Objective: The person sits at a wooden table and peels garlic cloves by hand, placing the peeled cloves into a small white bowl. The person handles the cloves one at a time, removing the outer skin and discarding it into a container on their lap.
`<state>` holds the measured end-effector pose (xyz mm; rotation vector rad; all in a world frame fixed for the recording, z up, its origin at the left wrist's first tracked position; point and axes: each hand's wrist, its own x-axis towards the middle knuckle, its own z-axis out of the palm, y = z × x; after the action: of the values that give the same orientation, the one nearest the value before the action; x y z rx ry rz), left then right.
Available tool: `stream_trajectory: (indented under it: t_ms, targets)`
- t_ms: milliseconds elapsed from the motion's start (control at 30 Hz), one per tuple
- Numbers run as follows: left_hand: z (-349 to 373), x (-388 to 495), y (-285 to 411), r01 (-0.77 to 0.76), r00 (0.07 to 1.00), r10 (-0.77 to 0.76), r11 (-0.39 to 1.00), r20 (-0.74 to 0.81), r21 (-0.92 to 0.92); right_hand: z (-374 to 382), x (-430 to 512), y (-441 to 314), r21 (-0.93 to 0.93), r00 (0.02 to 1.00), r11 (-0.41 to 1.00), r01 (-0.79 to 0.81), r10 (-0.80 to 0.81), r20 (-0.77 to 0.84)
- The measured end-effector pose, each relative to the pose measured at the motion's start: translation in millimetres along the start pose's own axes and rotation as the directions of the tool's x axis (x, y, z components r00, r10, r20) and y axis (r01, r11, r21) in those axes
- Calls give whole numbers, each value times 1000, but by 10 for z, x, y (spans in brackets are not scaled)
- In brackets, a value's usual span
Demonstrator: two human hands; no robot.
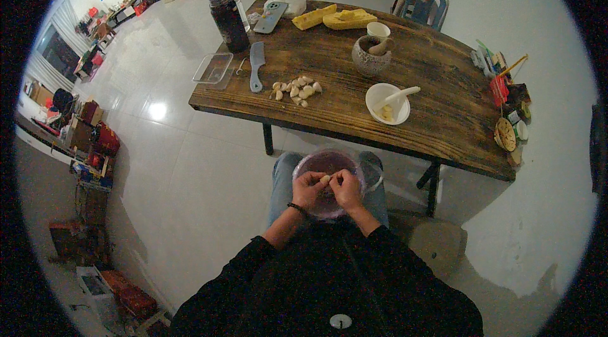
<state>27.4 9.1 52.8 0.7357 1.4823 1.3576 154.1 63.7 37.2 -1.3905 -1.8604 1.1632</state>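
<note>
My left hand grips a pale garlic clove between thumb and fingers. My right hand pinches at the clove's other side, its fingertips close together. Both are above a round bin with a pinkish liner, set between my knees. On the wooden table lies a loose pile of unpeeled garlic cloves. Right of the pile, a white bowl holds several peeled cloves and a white spoon.
Behind the bowl stands a stone mortar with a pestle, beside a paper cup. A comb, clear plastic box, dark bottle, phone and yellow sponge-like pieces lie or stand farther left and back.
</note>
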Motion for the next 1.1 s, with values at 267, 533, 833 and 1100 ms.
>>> stream_trajectory:
  t_ms: [267, 533, 833, 1100]
  targets:
    - [-22, -40, 91, 13, 999, -10, 998, 38, -62, -65, -6, -108, 179, 998, 984, -19, 8, 65]
    - [-39, 5, 4, 47, 996, -56, 991, 72, 122, -62, -42, -211, 124, 982, 977, 174, -162, -97]
    - [-70, 110, -169, 310, 950, -279, 800, 139, -513, -47, -14, -155, 198, 983, 970, 139, -112, -142]
    - [-37, 88, -65, 286, 957, -260, 768, 130, -574, -149, -61, -311, -50, 949, 951, 307, -309, -56]
